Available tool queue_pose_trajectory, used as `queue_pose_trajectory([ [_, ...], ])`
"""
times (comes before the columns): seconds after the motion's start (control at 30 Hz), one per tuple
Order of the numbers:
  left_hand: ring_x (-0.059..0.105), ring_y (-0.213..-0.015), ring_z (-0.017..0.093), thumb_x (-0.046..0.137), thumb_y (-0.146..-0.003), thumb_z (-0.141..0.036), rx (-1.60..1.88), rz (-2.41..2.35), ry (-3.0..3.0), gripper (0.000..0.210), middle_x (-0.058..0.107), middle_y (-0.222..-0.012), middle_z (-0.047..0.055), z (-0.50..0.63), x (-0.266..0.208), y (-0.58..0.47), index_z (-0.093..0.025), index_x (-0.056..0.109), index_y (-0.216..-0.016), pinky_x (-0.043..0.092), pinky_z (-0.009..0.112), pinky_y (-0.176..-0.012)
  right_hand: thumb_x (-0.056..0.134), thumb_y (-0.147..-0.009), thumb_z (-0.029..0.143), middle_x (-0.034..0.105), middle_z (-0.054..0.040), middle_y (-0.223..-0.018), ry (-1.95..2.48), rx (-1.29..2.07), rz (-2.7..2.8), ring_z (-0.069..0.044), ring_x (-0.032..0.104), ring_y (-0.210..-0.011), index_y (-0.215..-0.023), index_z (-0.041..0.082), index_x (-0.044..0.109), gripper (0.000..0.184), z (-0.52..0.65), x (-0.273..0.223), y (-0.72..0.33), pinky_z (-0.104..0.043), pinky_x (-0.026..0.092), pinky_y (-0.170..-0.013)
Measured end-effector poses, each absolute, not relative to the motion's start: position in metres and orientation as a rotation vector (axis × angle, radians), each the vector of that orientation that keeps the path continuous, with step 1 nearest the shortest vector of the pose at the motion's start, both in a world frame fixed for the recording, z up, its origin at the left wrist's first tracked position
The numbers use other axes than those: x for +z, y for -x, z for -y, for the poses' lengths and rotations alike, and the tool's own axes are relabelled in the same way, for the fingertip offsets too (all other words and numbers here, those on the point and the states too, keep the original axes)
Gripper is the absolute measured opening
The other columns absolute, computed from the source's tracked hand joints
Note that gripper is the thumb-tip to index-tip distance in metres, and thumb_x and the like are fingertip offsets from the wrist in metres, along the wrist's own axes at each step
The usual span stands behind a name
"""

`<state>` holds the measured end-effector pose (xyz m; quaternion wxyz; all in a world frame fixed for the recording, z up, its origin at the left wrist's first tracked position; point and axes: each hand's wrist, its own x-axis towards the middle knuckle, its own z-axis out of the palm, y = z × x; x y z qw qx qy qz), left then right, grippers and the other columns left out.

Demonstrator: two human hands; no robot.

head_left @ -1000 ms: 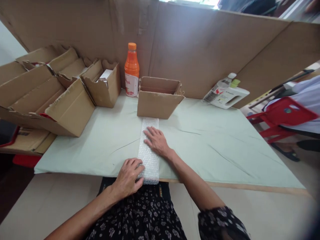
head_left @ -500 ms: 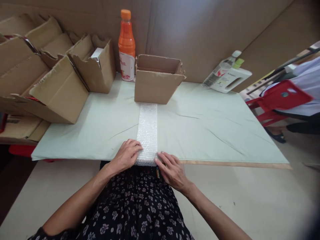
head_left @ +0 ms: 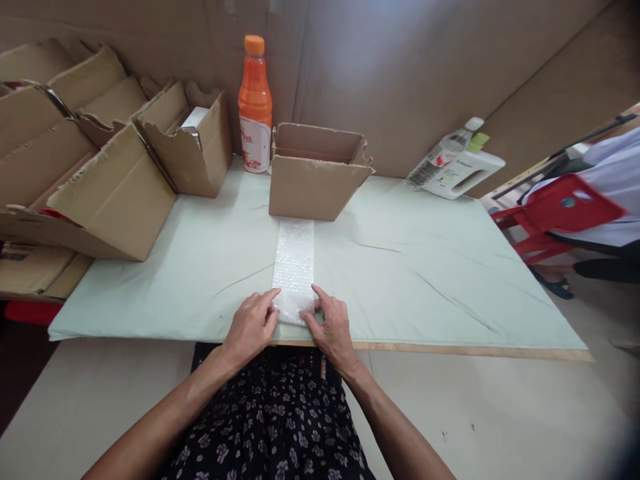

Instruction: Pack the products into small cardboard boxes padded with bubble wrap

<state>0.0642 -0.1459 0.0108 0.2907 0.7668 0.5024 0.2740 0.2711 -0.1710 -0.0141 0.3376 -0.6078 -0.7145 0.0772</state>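
Observation:
A narrow strip of bubble wrap (head_left: 294, 257) lies lengthwise on the pale green cloth. Its near end is folded over into a flap close to the table's front edge. My left hand (head_left: 253, 323) grips the left side of this fold with thumb and forefinger. At the right side, my right hand (head_left: 331, 327) has its thumb on the flap and its forefinger along the edge. Just beyond the far end of the strip stands an open cardboard box (head_left: 315, 187), which hides where the strip ends.
An orange bottle (head_left: 255, 110) stands behind the box. Several open cardboard boxes (head_left: 117, 193) crowd the left side. A clear bottle (head_left: 443, 157) and a white jug (head_left: 467, 175) lean at the back right. Beyond the table is a red chair (head_left: 575, 207) with a seated person.
The near end of the bubble wrap has come up from the table's edge and is folded over onto the strip. Both hands have moved slightly forward with it, and the view has tilted up.

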Motion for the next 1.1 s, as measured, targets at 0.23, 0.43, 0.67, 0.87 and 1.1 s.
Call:
queue_pose_trajectory([
  [0.23,0.060,-0.081,0.024,0.053,-0.090,-0.014,0.668,-1.427,-2.339,0.026,0.067,-0.083,0.007,0.148,0.010,-0.071,-0.015,0.065,-0.113,0.052,0.040,-0.075,0.063,-0.094,0.036,0.065,-0.0139,-0.118,1.511,0.009,1.942,-0.028,0.060,-0.106,-0.141,0.019,0.047,0.052,0.185,0.009,-0.288,-0.043,0.046,-0.086],
  [0.43,0.056,-0.112,0.030,0.066,-0.085,-0.022,0.771,-1.147,-2.414,0.034,0.058,-0.132,0.015,0.152,0.013,-0.063,-0.017,0.063,-0.118,0.051,0.046,-0.093,0.058,-0.094,0.016,0.067,-0.0100,-0.127,1.307,0.164,2.296,-0.029,0.058,-0.120,-0.116,0.022,0.063,0.023,0.192,0.012,-0.292,-0.046,0.044,-0.093],
  [0.67,0.061,-0.087,0.021,0.053,-0.090,-0.010,0.854,-1.112,-2.257,0.017,0.071,-0.088,0.006,0.156,0.018,-0.059,-0.018,0.066,-0.099,0.052,0.037,-0.077,0.049,-0.100,0.015,0.073,-0.0042,-0.088,1.281,0.426,2.015,-0.018,0.067,-0.081,-0.105,0.021,0.065,0.018,0.182,0.011,-0.284,-0.033,0.052,-0.074],
  [0.87,0.067,-0.078,0.019,0.056,-0.090,-0.020,0.742,-1.347,-2.071,0.017,0.075,-0.092,0.005,0.149,0.017,-0.066,-0.019,0.068,-0.103,0.055,0.034,-0.074,0.055,-0.096,0.021,0.069,-0.0111,-0.114,1.423,0.201,1.960,-0.025,0.064,-0.104,-0.115,0.022,0.064,0.021,0.190,0.018,-0.282,-0.042,0.052,-0.085],
  [1.1,0.065,-0.099,0.026,0.056,-0.092,-0.024,0.798,-1.429,-2.201,0.024,0.069,-0.108,0.011,0.143,0.014,-0.068,-0.018,0.064,-0.114,0.054,0.041,-0.087,0.056,-0.094,0.014,0.070,-0.0096,-0.118,1.338,0.177,2.248,-0.028,0.060,-0.115,-0.117,0.021,0.063,0.025,0.180,0.011,-0.278,-0.045,0.046,-0.090],
])
